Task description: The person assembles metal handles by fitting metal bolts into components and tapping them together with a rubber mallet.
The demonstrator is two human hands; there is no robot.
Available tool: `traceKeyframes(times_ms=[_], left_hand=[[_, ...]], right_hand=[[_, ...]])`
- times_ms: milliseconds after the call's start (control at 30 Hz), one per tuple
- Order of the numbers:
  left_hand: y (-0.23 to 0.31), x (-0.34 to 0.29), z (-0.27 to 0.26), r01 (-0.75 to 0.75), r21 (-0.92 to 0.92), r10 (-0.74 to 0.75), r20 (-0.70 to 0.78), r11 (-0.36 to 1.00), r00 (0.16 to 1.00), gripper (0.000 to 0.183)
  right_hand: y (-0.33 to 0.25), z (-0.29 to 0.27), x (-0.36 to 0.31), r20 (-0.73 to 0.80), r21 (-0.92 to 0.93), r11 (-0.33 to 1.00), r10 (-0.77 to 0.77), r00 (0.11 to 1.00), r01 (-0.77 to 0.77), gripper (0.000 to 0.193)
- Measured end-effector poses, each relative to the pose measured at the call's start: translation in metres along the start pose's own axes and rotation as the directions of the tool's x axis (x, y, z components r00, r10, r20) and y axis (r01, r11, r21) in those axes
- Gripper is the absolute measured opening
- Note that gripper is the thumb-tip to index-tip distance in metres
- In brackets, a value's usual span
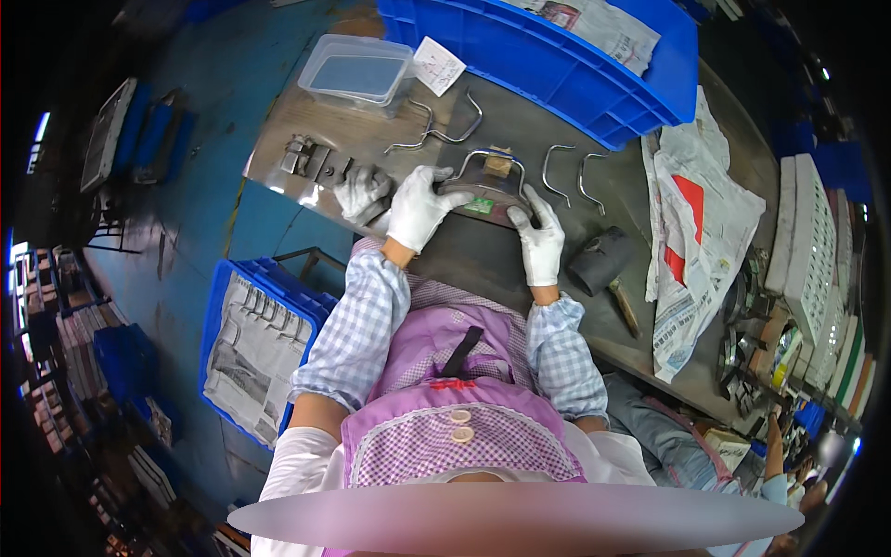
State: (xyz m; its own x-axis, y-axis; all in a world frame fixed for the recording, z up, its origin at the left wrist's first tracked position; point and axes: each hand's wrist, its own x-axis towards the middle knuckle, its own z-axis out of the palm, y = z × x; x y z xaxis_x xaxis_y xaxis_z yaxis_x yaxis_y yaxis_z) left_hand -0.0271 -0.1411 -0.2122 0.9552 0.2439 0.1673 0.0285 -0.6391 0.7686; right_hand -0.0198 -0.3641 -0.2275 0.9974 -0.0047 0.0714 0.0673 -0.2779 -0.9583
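Probably I am at the fitting step: my left hand (418,212), thumb and finger narrowly apart, is at the left end of the bent metal rod (479,152), beside the curved block (478,205); my right hand (540,239), similarly narrow, is at its right end (real pinch, I cannot tell). Next move, I judge, needs even pressure.

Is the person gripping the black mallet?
No, the mallet lies on the table, to the right of the right hand.
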Motion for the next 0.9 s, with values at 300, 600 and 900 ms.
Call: traceKeyframes(times_ms=[300,600,900], left_hand=[[0.001,0.003,-0.003,0.096,-0.043,-0.095,0.036,0.994,0.995,0.053],[0.002,-0.048,-0.010,-0.054,-0.036,0.054,-0.010,0.998,0.999,0.048],[0.014,-0.069,-0.038,0.487,-0.229,-0.469,0.131,0.843,0.873,0.040]], right_hand=[[0.000,0.003,0.001,0.000,0.009,0.999,0.034,0.999,-0.034,0.055],[-0.017,-0.015,-0.025,0.127,-0.522,0.754,-0.393,0.911,0.398,0.055],[-0.076,-0.001,-0.005,-0.094,-0.110,0.918,-0.390,0.916,0.380,0.038]])
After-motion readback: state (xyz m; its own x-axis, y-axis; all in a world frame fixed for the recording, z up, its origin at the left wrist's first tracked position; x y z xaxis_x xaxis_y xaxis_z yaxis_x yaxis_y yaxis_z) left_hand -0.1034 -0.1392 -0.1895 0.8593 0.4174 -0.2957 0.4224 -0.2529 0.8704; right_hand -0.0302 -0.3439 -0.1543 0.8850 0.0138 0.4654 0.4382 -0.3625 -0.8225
